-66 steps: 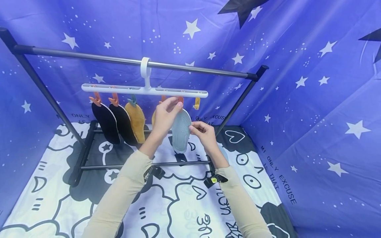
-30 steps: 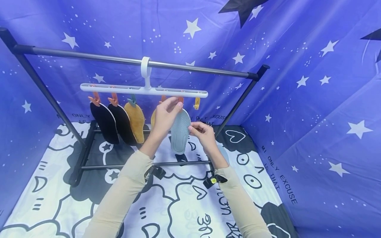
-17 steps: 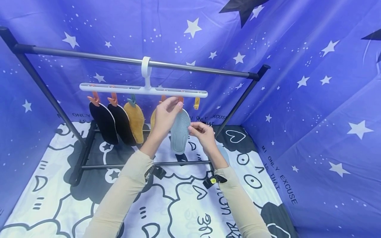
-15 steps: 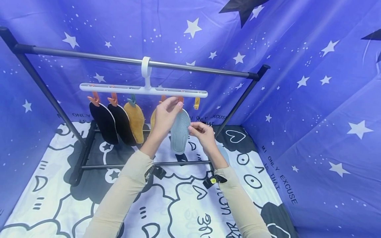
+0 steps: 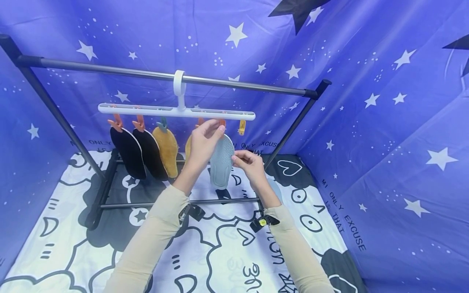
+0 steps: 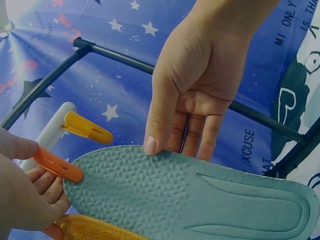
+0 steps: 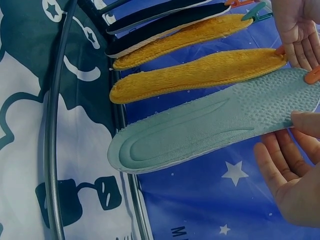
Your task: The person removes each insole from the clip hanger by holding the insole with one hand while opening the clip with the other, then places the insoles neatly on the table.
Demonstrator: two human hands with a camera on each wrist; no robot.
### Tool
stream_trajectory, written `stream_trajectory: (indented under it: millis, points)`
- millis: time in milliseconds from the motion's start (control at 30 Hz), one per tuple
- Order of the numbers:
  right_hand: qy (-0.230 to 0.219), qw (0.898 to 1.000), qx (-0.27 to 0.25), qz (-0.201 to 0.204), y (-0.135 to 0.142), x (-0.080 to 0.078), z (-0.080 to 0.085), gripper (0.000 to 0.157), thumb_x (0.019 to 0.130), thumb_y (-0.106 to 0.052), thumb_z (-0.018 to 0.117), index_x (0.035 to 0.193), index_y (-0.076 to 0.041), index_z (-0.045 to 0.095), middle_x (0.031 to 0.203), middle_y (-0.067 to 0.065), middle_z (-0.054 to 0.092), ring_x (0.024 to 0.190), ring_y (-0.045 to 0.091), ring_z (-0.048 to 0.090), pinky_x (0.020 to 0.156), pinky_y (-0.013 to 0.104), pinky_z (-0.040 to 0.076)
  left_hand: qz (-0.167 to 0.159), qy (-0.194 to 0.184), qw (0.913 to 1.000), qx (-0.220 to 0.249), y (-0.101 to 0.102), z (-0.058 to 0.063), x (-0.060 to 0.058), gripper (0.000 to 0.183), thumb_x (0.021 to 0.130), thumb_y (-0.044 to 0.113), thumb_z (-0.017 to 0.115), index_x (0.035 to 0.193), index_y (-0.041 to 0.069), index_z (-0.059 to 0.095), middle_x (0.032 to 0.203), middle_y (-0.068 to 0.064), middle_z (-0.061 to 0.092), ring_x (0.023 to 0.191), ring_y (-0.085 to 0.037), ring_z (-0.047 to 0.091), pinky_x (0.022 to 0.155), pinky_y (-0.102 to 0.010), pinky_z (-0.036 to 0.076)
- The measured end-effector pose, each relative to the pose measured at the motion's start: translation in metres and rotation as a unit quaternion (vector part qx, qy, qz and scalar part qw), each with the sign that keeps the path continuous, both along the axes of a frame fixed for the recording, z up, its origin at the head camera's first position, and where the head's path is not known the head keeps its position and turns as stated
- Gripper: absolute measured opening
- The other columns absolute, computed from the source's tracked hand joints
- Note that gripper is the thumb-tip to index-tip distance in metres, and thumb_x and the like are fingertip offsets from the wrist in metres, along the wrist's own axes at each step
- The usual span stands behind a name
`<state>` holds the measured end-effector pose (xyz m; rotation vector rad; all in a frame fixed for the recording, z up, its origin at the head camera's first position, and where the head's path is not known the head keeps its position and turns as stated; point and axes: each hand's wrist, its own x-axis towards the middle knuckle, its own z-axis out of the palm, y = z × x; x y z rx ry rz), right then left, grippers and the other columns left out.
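A grey-green insole (image 5: pixel 221 162) hangs toe-up at an orange clip (image 6: pixel 61 165) under the right half of a white hanger (image 5: pixel 216 113). My left hand (image 5: pixel 200 144) pinches that clip, thumb on its outer end and fingers behind, as the left wrist view shows. With thumb and fingers, my right hand (image 5: pixel 253 165) pinches the insole's right edge (image 7: pixel 300 122). Just left of it hangs a mustard fuzzy insole (image 7: pixel 200 75), mostly hidden by my left hand in the head view. A yellow clip (image 5: pixel 242 127) at the hanger's right end holds nothing.
Two black insoles (image 5: pixel 127 154) and another mustard insole (image 5: pixel 166 152) hang from clips on the left half. The hanger hooks over a metal rack bar (image 5: pixel 249 84). Something pale blue (image 5: pixel 275 189) lies partly hidden behind my right forearm. Star-printed curtains surround the patterned cloth (image 5: pixel 205 260).
The grey-green insole and my right hand have shifted very slightly left. The hanger's left end and the black insoles have swayed a little left. Both hands keep their grips.
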<state>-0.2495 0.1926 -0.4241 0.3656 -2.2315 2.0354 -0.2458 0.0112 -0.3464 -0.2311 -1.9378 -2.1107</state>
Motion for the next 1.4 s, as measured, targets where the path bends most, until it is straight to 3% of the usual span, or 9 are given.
stream_trajectory:
  millis: [533,833,1200,1400]
  points:
    - [0.006,1.000,-0.018,0.003,0.0011,0.0016,0.0006,0.027,0.094,0.002,0.070,0.115,0.017,0.063,0.089,-0.007,0.071,0.085,0.007,0.070,0.080,0.025,0.063,0.009,0.000,0.9999,0.007,-0.0011,0.0004,0.0024,0.038,0.098,0.018,0.070,0.131,0.001,0.067,0.131,-0.018,0.069,0.123,-0.027,0.067,0.107,-0.033,0.053]
    - [0.000,1.000,-0.027,0.003,0.0028,0.0009,0.0014,0.029,0.094,0.004,0.068,0.119,0.016,0.063,0.092,-0.008,0.071,0.087,0.007,0.069,0.082,0.024,0.062,-0.003,-0.043,0.9990,0.011,-0.0036,0.0036,0.0037,0.041,0.094,0.024,0.075,0.132,0.008,0.068,0.132,-0.012,0.070,0.122,-0.021,0.068,0.107,-0.031,0.053]
    - [0.000,0.999,-0.034,0.012,0.0062,-0.0012,0.0058,0.030,0.093,0.003,0.069,0.118,0.017,0.063,0.093,-0.005,0.072,0.086,0.008,0.069,0.088,0.035,0.062,-0.013,-0.058,0.9976,0.036,-0.0035,0.0050,0.0027,0.041,0.092,0.021,0.077,0.130,0.005,0.069,0.128,-0.014,0.071,0.116,-0.021,0.071,0.106,-0.030,0.054]
    - [0.001,0.999,-0.029,0.017,0.0070,-0.0030,0.0053,0.029,0.094,0.002,0.069,0.118,0.016,0.063,0.093,-0.007,0.072,0.087,0.008,0.068,0.085,0.031,0.062,-0.018,-0.061,0.9968,0.049,-0.0041,0.0052,0.0016,0.040,0.092,0.017,0.077,0.128,0.004,0.070,0.126,-0.015,0.072,0.116,-0.022,0.071,0.105,-0.031,0.054]
